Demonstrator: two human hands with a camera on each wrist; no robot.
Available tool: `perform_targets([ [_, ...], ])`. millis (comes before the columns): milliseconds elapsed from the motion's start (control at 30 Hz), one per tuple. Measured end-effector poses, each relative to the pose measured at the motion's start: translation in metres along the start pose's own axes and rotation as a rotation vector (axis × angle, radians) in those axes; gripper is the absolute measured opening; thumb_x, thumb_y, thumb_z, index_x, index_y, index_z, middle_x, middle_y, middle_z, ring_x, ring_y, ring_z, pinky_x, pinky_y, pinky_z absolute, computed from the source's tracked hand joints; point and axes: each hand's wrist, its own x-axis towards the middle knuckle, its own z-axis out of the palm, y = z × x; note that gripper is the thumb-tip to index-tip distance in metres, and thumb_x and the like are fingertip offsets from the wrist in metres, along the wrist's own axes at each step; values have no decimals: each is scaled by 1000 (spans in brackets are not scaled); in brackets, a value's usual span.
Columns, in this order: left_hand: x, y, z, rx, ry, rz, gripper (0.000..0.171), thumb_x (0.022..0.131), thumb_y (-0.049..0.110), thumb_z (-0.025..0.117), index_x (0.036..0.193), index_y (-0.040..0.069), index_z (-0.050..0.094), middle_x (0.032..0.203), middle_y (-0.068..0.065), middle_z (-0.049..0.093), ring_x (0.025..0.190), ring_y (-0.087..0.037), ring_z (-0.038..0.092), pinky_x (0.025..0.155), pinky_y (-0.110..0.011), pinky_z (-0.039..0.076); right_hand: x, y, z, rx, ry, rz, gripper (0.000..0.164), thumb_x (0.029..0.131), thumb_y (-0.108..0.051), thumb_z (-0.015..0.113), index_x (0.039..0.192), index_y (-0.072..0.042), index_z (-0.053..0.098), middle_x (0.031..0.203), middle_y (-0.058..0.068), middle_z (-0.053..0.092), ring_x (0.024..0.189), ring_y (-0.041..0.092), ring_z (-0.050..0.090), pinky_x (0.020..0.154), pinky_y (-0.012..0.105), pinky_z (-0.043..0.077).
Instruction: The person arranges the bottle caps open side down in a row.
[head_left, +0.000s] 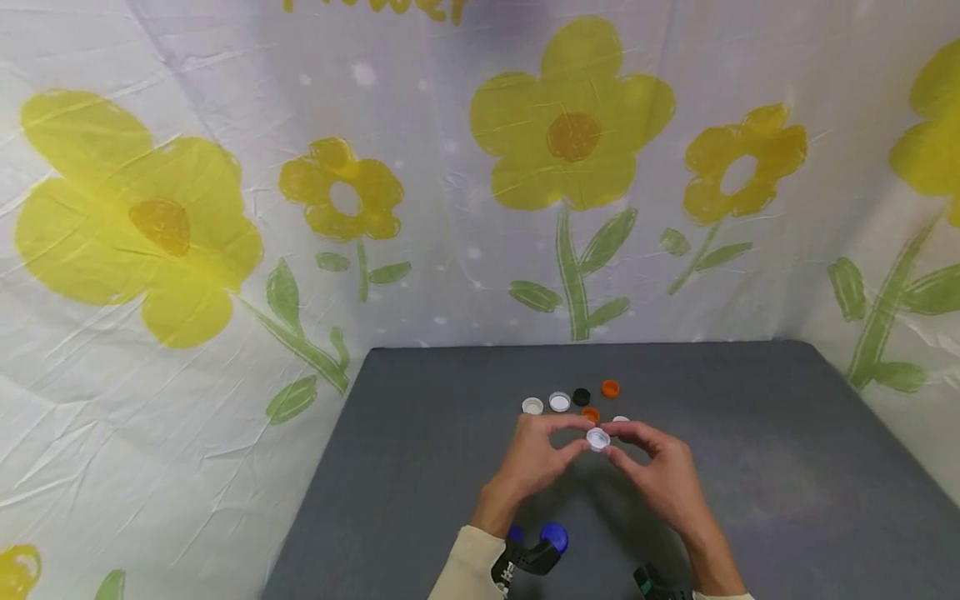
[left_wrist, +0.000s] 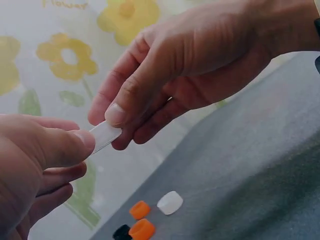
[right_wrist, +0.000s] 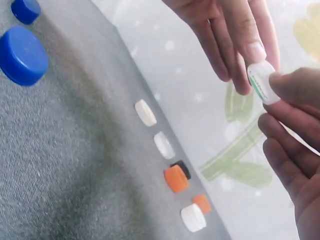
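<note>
A white bottle cap point(head_left: 597, 439) is held up above the dark table, between both hands. My left hand point(head_left: 531, 457) pinches its left edge with thumb and fingertips, and my right hand point(head_left: 666, 477) pinches the opposite edge. Its hollow side faces the head camera. In the right wrist view, green printing shows on the face of this cap point(right_wrist: 262, 82). Behind the hands, on the table, lie two white caps, a dark cap point(head_left: 581, 397) and an orange cap point(head_left: 611, 389). A second orange cap point(head_left: 591, 413) and another white cap point(head_left: 621, 419) are partly hidden by the fingers.
A grey table point(head_left: 405, 467) reaches back to a white cloth backdrop point(head_left: 435, 275) printed with yellow flowers. Two blue caps lie near my left wrist; the larger blue cap point(head_left: 554, 536) is plainly seen, the other partly covered by the wrist strap.
</note>
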Motion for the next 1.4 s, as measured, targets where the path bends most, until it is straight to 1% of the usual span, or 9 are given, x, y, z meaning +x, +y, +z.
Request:
perform_targets([
  [67, -4, 2, -5, -5, 5, 13, 23, 97, 15, 85, 120, 14, 85, 119, 1, 84, 115, -11, 78, 101, -31, 62, -2, -4, 0, 5, -18, -5, 25, 98, -21, 85, 122, -23, 82, 120, -5, 82, 116, 23, 76, 102, 49, 62],
  [200, -10, 6, -13, 14, 36, 81, 26, 95, 11, 87, 121, 11, 84, 122, -3, 84, 119, -15, 78, 104, -32, 61, -4, -10, 2, -5, -31, -23, 24, 97, -22, 86, 121, -24, 82, 118, -7, 83, 114, 23, 77, 100, 42, 62],
  [433, -18, 8, -21, 43, 75, 172, 29, 92, 5, 88, 120, 7, 84, 126, -10, 82, 124, -21, 77, 108, -37, 60, -2, -15, 3, 14, -58, -22, 23, 99, -22, 84, 122, -21, 81, 116, -5, 82, 111, 21, 78, 100, 53, 63],
  [633, -23, 5, -19, 50, 101, 199, 26, 91, 4, 89, 116, 6, 85, 123, -11, 83, 120, -22, 78, 105, -36, 61, -1, -18, 5, 45, -100, 6, 20, 104, -26, 79, 122, -18, 81, 111, -6, 82, 105, 12, 76, 97, 33, 62],
  [767, -25, 3, -16, 57, 133, 190, 20, 93, 5, 87, 113, 7, 85, 118, -11, 84, 113, -21, 81, 101, -34, 63, 0, -21, 8, 74, -118, 26, 20, 105, -29, 77, 120, -17, 82, 109, -6, 82, 103, 10, 75, 96, 30, 61],
  [900, -26, 4, -14, 23, 146, 135, 19, 95, 5, 85, 114, 6, 85, 116, -7, 85, 110, -18, 81, 98, -32, 64, 0, -22, 11, 68, -100, 32, 17, 105, -29, 77, 118, -19, 82, 109, -6, 82, 102, 9, 75, 97, 33, 61],
  [1067, -27, 5, -13, -62, 148, 4, 18, 96, 8, 84, 114, 8, 86, 112, -3, 85, 109, -14, 81, 95, -36, 65, 1, -21, 13, 34, -20, -38, 14, 102, -20, 81, 116, -19, 82, 110, -6, 82, 104, 13, 76, 96, 33, 61],
  [1267, -28, 4, -13, -214, 154, -168, 16, 96, 10, 84, 112, 9, 87, 107, -3, 86, 105, -13, 81, 99, -38, 64, 0, -20, 15, -8, 68, -129, 30, 90, -7, 90, 116, -19, 83, 112, -6, 83, 107, 22, 77, 95, 15, 55],
  [1400, -29, 4, -15, -333, 131, -263, 15, 96, 12, 83, 110, 8, 86, 106, -7, 86, 98, -12, 81, 91, -27, 64, -2, -18, 17, -27, 77, -204, 41, 83, -2, 94, 119, -18, 83, 115, -5, 84, 108, 24, 78, 98, 7, 48],
])
